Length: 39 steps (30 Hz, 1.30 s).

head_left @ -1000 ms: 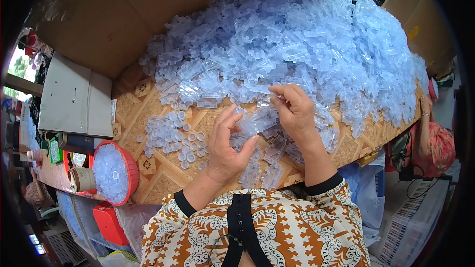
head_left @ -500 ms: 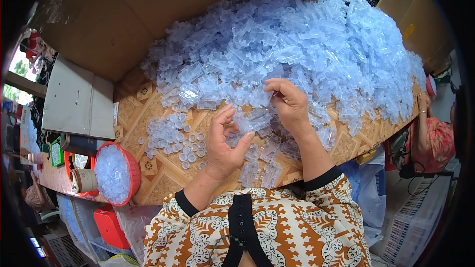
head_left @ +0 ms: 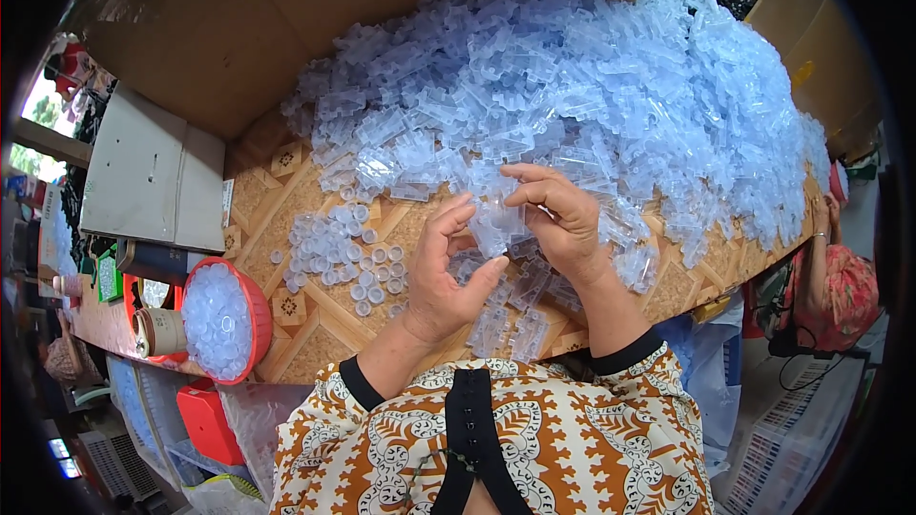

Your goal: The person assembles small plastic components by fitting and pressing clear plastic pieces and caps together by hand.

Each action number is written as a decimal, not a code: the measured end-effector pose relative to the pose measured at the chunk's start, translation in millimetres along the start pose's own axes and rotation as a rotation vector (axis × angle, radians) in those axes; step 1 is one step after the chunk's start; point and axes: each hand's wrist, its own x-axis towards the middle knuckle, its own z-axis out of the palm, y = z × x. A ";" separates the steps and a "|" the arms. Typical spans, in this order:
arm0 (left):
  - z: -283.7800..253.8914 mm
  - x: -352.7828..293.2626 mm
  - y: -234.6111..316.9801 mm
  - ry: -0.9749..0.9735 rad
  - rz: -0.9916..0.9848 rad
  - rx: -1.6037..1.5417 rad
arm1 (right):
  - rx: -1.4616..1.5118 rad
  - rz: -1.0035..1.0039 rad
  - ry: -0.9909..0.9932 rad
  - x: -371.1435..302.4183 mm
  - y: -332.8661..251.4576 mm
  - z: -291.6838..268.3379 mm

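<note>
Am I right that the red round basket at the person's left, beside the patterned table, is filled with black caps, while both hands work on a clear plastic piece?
Not quite: the head view shows the red round basket filled with clear, pale bluish caps, not black ones. The rest holds: it sits at the person's left beside the patterned table, and the left hand and right hand work on a clear plastic piece.

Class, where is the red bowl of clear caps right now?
In the head view, the red bowl sits at the table's near-left edge, left of the left hand, beside loose caps.

Glossy clear plastic pieces (head_left: 572, 105) — matt cardboard (head_left: 248, 29)
</note>
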 end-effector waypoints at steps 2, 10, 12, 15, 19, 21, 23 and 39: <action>-0.2 0.3 -0.3 -0.006 0.012 0.012 | 0.067 0.046 -0.049 -1.4 -1.4 -0.4; 1.4 -1.1 3.1 0.009 0.087 0.118 | 0.589 0.217 -0.342 1.0 0.1 -8.1; 2.7 -0.6 8.3 0.008 0.105 0.186 | 0.591 0.236 -0.251 -1.1 -6.9 0.8; 3.6 -2.9 2.3 0.051 0.080 0.094 | 0.626 0.280 -0.179 -1.8 -9.3 0.3; 2.7 -9.5 4.3 0.009 0.092 0.037 | 0.657 0.314 -0.109 -5.2 -23.9 -2.9; 8.5 -13.7 9.3 0.062 0.010 -0.191 | 0.565 0.247 -0.055 -13.1 -27.1 -3.3; 11.3 -21.3 18.2 0.045 -0.087 -0.299 | 0.480 0.184 -0.007 -24.5 -32.6 0.1; -2.0 -68.4 52.2 -0.079 -0.011 -0.403 | 0.748 0.160 -0.108 -101.0 -60.6 23.1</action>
